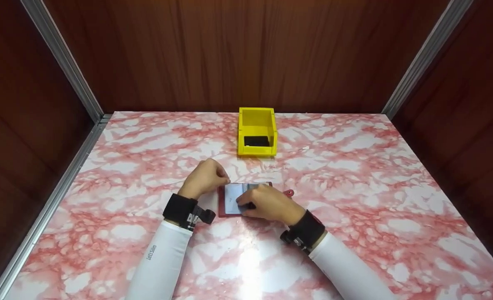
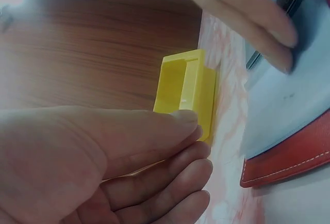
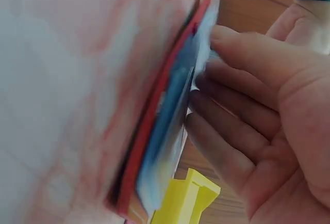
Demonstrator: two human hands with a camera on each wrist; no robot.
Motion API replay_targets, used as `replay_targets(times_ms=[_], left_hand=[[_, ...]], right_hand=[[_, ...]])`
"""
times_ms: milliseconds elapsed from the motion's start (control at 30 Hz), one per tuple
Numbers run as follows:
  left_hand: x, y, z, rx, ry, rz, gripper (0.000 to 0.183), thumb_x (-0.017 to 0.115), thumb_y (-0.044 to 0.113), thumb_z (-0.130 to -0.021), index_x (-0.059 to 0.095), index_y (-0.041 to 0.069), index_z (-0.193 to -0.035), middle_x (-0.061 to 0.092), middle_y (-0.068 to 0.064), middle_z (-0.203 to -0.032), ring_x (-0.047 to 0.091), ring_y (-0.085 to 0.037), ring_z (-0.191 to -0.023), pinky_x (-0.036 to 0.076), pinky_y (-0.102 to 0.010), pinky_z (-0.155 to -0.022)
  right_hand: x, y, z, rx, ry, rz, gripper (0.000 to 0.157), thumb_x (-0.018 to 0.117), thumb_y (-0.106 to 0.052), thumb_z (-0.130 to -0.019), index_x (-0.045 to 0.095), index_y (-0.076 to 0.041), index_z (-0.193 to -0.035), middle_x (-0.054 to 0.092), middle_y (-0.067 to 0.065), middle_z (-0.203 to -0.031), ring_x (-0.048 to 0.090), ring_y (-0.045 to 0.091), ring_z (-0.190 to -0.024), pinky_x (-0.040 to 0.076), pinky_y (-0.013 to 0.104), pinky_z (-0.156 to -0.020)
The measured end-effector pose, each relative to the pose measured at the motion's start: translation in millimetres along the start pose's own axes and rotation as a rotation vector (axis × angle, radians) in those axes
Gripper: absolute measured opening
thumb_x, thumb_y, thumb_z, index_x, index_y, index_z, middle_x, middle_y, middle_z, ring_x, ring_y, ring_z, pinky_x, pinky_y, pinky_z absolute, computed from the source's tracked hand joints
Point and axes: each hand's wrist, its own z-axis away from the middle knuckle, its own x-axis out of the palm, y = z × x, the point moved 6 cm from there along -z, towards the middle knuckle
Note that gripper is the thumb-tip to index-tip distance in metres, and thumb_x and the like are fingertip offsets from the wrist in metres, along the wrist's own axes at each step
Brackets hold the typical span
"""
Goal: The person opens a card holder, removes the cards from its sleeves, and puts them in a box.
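A red wallet (image 1: 222,207) with pale stitching lies opened out on the table, its clear plastic sleeves (image 1: 233,200) showing. My right hand (image 1: 267,204) is over its right half, fingertips at the sleeves; in the right wrist view the fingers (image 3: 216,136) reach to them with the thumb spread a little apart. Beside the wallet's upper left corner is my left hand (image 1: 204,177). The left wrist view shows that hand's thumb (image 2: 154,128) lying along the forefinger and the other fingers loosely bent, with nothing visible between them. Part of the wallet is hidden under my right hand.
Beyond the wallet stands a yellow bin (image 1: 257,151) with a dark flat object (image 1: 256,141) inside. A red strap end with a snap (image 1: 288,193) sticks out on the wallet's right. Brown wood-grain panels (image 1: 213,54) enclose the marbled table (image 1: 354,175) at the back and sides.
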Motion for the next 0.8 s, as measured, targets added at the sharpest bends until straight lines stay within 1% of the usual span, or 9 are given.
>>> replay_targets(times_ms=[67,200,300,400,533,667,800], left_hand=[[2.3,0.6,-0.8,0.0,-0.01,-0.008,0.012,0.08,0.014,-0.094,0.086,0.004,-0.096,0.084,-0.012,-0.096,0.061,-0.011,-0.075,0.046,-0.02,-0.064],[6.2,1.1,-1.8,-0.003,-0.018,-0.015,0.011,0.082,0.015,-0.094,0.086,0.005,-0.094,0.084,-0.01,-0.093,0.06,-0.01,-0.072,0.045,-0.02,-0.062],[9.0,0.4,-1.9,-0.013,-0.027,-0.019,0.011,0.082,0.015,-0.094,0.086,0.005,-0.094,0.083,-0.009,-0.092,0.06,-0.011,-0.071,0.046,-0.021,-0.062],[10.9,-0.4,-2.3,-0.02,-0.039,-0.027,0.011,0.081,0.016,-0.094,0.086,0.006,-0.094,0.083,-0.009,-0.092,0.059,-0.01,-0.071,0.046,-0.021,-0.062],[10.8,-0.6,-2.9,-0.024,-0.041,-0.031,0.011,0.081,0.016,-0.094,0.086,0.006,-0.094,0.083,-0.008,-0.092,0.06,-0.011,-0.073,0.046,-0.021,-0.064],[11.5,0.3,-3.4,-0.014,-0.039,-0.033,0.012,0.082,0.017,-0.094,0.086,0.006,-0.095,0.083,-0.008,-0.092,0.059,-0.01,-0.074,0.045,-0.021,-0.065],[13.9,0.5,-2.7,-0.01,-0.05,-0.031,0.012,0.081,0.016,-0.094,0.086,0.005,-0.095,0.083,-0.007,-0.091,0.058,-0.01,-0.073,0.044,-0.021,-0.064]], right_hand=[[2.6,0,0,0.01,-0.024,0.003,0.022,0.087,-0.019,-0.093,0.083,-0.009,-0.113,0.085,0.003,-0.11,0.076,0.018,-0.095,0.066,0.038,-0.09],[3.8,0,-1,0.042,-0.01,0.025,0.022,0.09,-0.019,-0.09,0.083,-0.01,-0.108,0.084,0.002,-0.106,0.073,0.016,-0.091,0.065,0.038,-0.088],[4.0,1,-2,0.06,0.007,0.052,0.015,0.089,-0.017,-0.092,0.083,-0.01,-0.103,0.083,0.001,-0.098,0.068,0.014,-0.085,0.065,0.037,-0.083],[4.1,2,-2,0.07,0.008,0.071,0.011,0.087,-0.017,-0.093,0.083,-0.01,-0.1,0.082,0.0,-0.095,0.065,0.013,-0.082,0.065,0.037,-0.08],[3.4,2,-1,0.062,-0.023,0.065,0.012,0.086,-0.018,-0.094,0.085,-0.01,-0.103,0.085,0.001,-0.103,0.069,0.012,-0.084,0.066,0.036,-0.083],[3.1,3,0,0.068,-0.055,0.052,0.018,0.085,-0.019,-0.096,0.086,-0.01,-0.111,0.085,0.003,-0.112,0.074,0.014,-0.092,0.066,0.036,-0.09],[5.2,5,1,0.07,-0.059,0.052,0.02,0.085,-0.02,-0.096,0.086,-0.012,-0.114,0.085,0.003,-0.114,0.076,0.016,-0.095,0.066,0.037,-0.093]])
